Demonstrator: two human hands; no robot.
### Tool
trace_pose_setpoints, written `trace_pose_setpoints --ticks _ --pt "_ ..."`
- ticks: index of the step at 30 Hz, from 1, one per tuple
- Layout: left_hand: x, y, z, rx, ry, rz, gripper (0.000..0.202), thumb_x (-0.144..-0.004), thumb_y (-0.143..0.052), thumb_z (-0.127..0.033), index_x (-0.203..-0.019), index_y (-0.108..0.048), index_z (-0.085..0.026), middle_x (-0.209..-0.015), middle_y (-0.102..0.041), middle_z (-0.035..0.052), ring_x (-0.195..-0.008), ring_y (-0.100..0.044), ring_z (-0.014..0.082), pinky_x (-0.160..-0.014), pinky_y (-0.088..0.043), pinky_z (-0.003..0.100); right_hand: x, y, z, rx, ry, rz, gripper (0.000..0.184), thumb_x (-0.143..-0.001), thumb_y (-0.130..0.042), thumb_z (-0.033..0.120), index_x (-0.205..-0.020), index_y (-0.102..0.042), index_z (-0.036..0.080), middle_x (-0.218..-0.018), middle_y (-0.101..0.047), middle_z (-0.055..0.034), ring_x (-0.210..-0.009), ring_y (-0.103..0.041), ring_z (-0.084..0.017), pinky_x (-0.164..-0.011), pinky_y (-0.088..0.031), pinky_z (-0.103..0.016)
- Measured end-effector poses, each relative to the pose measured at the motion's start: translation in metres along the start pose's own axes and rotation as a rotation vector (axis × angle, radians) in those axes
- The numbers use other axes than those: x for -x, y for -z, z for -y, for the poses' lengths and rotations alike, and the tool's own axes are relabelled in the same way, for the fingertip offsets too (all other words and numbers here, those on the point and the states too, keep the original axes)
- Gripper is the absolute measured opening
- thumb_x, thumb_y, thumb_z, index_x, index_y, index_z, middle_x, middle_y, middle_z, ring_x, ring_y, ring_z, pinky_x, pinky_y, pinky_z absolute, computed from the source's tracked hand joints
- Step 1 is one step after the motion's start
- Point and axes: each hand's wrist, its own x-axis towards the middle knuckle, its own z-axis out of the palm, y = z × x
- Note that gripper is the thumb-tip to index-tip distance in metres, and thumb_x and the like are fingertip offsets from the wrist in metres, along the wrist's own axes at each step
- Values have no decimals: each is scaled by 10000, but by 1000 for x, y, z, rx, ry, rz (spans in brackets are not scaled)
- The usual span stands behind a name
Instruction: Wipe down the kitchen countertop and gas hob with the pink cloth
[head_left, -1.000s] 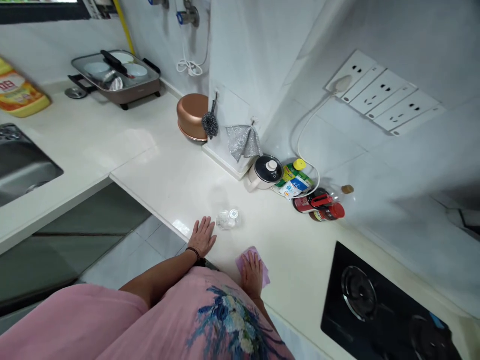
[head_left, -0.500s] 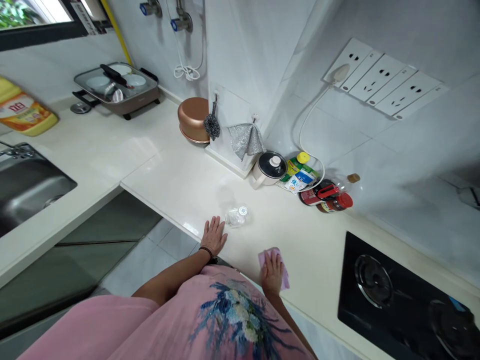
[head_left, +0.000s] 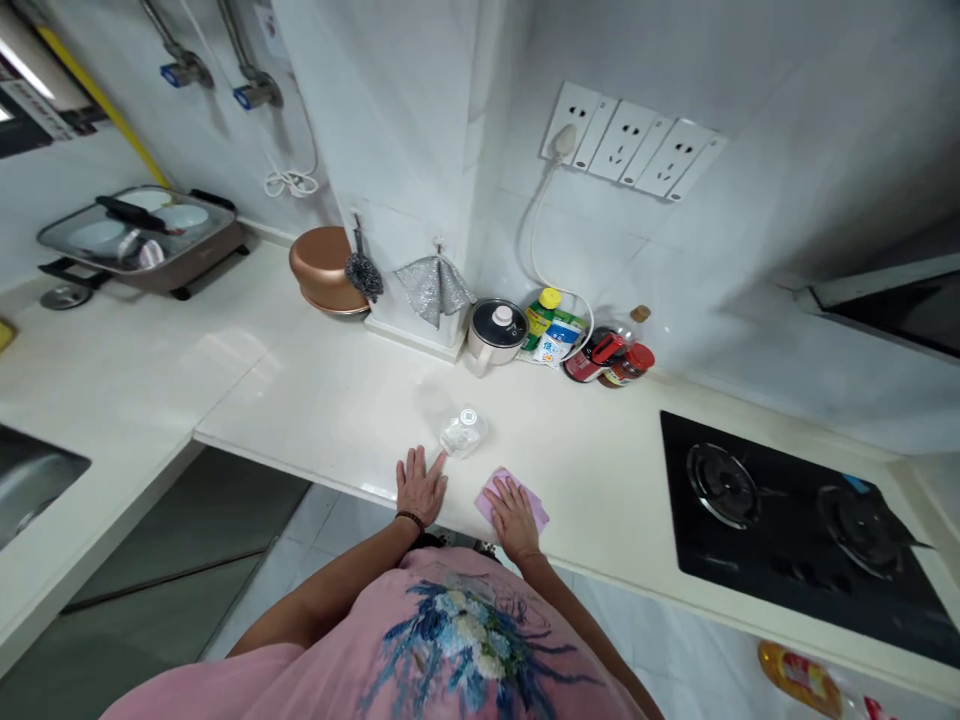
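Note:
My left hand (head_left: 421, 487) lies flat near the counter's front edge, fingers spread, one fingertip close to a small clear container (head_left: 463, 432) with a round white label on it. Whether the fingertip touches it I cannot tell. My right hand (head_left: 514, 516) rests flat on a pink cloth (head_left: 534, 510), its fingers stretched over the top and pressing it to the pale countertop (head_left: 600, 460). The cloth's edges stick out around the fingers.
A lidded small pot (head_left: 495, 335), seasoning bottles (head_left: 600, 355) and a power cord stand along the wall. To the right is a black gas hob (head_left: 795, 530). A copper-coloured pan (head_left: 322, 270), an electric pan (head_left: 150, 240) and a sink (head_left: 37, 485) are at left.
The view has swung to the right, showing more of the hob. My right hand and the cloth have moved left, closer to the clear container. My left hand stays by the edge.

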Motion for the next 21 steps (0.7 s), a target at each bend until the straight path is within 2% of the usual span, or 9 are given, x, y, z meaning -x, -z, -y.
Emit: trace_pose_setpoints --ticks 5,9,12,15,18,21 --pt "-11 -2 -21 -38 8 85 561 -979 -481 -342 -1540 -483 -369 -1739 -148 153 -1565 -125 506 -1107 -98 876 23 1 -20 28 -148 -111 520 -990 -380 223 -1465 -571 313 -1606 -472 -28 -1562 -265 -252 -1243 -279 -535" --pt "-14 0 -22 -32 -24 86 564 -983 -445 -338 -1544 -485 -313 -1728 -166 181 -1563 -121 512 -1063 -100 916 21 -10 -12 -8 -282 -168 511 -1010 -356 270 -1475 -561 325 -1625 -443 -36 -1571 -239 -281 -1228 -282 -579" --pt "-7 -1 -17 20 -130 74 573 -990 -400 -295 -1551 -472 -205 -1678 -323 198 -1583 -163 421 -1167 -191 811 1 -22 5 -157 -371 -177 508 -1042 -315 398 -1478 -560 308 -1638 -419 -66 -1576 -222 -320 -1214 -266 -643" --pt "4 -8 -20 133 -389 104 578 -988 -377 -253 -1553 -453 -161 -1623 -438 171 -1585 -227 304 -1241 -304 633 -28 -30 21 -401 -336 -168 557 -1056 -254 485 -1467 -574 290 -1574 -508 -75 -1536 -330 -292 -1220 -291 -615" --pt "12 -21 -36 177 -596 178 618 -988 -403 -296 -1580 -390 -119 -1639 -409 178 -1583 -238 283 -1246 -343 569 -46 -30 28 -514 -306 -210 609 -1063 -199 508 -1494 -544 251 -1508 -579 -86 -1441 -481 -221 -1205 -388 -489" --pt "13 -32 -52 116 -629 263 695 -970 -473 -370 -1609 -336 -135 -1674 -344 181 -1586 -225 315 -1251 -318 576 -38 -23 18 -554 -326 -348 612 -1059 -230 515 -1513 -518 222 -1509 -576 -100 -1404 -519 -209 -1182 -436 -450"
